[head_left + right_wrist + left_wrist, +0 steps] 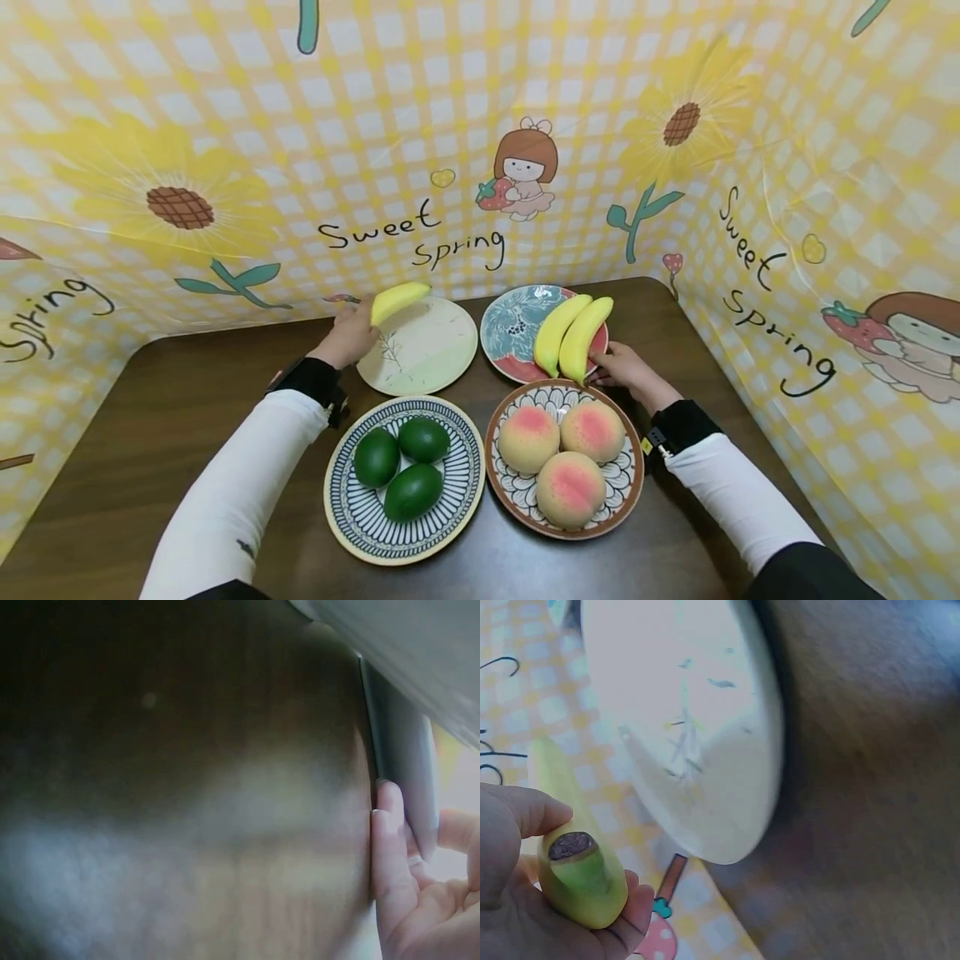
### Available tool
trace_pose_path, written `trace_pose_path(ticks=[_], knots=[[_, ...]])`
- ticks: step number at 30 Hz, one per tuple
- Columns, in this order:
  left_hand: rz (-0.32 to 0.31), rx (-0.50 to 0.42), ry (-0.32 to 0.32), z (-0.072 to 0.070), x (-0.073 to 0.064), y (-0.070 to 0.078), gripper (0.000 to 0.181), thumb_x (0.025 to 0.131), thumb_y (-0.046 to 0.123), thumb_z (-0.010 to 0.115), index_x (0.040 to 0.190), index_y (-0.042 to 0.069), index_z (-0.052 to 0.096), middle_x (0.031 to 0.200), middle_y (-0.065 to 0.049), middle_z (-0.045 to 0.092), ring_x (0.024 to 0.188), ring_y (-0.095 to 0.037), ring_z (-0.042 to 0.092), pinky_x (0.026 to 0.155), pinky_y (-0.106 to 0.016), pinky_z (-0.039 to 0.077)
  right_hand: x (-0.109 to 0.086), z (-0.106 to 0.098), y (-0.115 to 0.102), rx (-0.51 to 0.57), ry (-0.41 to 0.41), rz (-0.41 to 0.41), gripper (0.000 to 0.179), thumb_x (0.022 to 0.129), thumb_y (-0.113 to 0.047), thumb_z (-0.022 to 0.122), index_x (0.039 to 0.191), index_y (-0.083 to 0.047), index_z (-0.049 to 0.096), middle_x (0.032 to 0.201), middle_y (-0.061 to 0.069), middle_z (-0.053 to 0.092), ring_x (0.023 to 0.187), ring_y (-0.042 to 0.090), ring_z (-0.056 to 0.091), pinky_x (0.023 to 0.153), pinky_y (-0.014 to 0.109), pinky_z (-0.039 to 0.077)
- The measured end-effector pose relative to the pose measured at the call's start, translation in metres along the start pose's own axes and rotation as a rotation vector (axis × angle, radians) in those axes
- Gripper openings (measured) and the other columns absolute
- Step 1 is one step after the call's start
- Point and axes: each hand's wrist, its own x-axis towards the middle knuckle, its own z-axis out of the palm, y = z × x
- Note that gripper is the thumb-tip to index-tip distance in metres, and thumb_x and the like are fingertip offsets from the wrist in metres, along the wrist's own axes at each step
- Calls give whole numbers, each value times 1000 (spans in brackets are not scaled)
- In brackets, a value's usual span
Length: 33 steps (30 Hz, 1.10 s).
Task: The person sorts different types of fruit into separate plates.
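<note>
My left hand grips a yellow banana above the left rim of a pale plate with a sprig pattern. In the left wrist view the thumb and fingers wrap round the banana, its dark end facing the camera. My right hand holds the right rim of a blue and red plate. In the right wrist view its fingers lie under that plate's edge, with the thumb on the other side. Two bananas lie side by side on the blue and red plate.
Nearer me, a blue-patterned plate bears three dark green oval fruits. Beside it a brown-rimmed plate holds three peaches. All the plates stand close together on a brown wooden table, with checked cloth behind.
</note>
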Motion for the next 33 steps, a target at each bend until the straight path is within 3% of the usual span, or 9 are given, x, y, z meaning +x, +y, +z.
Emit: trace_pose_path(ticks=[4,8,13,18,21,28,33], knots=[[13,-9,-2,-6,0,5,69,104,10,35,162,-5,1,156,-49,15,145,-65,17,111,-68,32,2,1,1,-2,-6,8,44,110,-19,39,141,12,38,84,-2,65,72,0,62,68,16,55],[51,-12,16,-9,1,13,69,104,8,36,161,-7,2,152,-51,21,133,-63,38,100,-63,42,5,0,4,-10,-4,11,45,110,-20,39,142,12,39,85,-1,66,72,0,62,68,16,55],[76,-1,14,-9,0,28,69,105,9,39,162,-5,3,150,-49,27,118,-54,50,89,-55,48,5,-2,7,2,-18,23,44,111,-20,39,140,12,39,83,-2,65,71,0,62,68,16,55],[104,6,13,-6,1,45,67,106,11,39,162,-3,6,144,-47,34,106,-47,54,74,-46,53,3,-3,8,10,-42,32,42,111,-21,40,138,11,41,82,-5,64,72,0,62,68,16,55],[122,17,8,-3,4,55,66,107,12,39,163,-2,7,144,-45,35,106,-43,54,77,-44,51,2,-4,7,11,-48,29,42,111,-21,40,138,11,41,82,-5,64,72,0,62,68,16,55],[155,77,-40,8,12,79,71,108,16,44,164,4,4,143,-43,40,64,-23,60,63,-34,50,2,-3,4,28,-61,6,47,111,-20,39,145,12,35,84,-4,64,73,0,63,69,16,55],[164,58,-69,13,14,100,71,108,17,44,165,7,3,143,-41,38,60,-19,57,61,-30,48,2,-1,2,27,-54,1,44,111,-19,40,142,12,37,84,-3,65,73,1,63,69,16,55]])
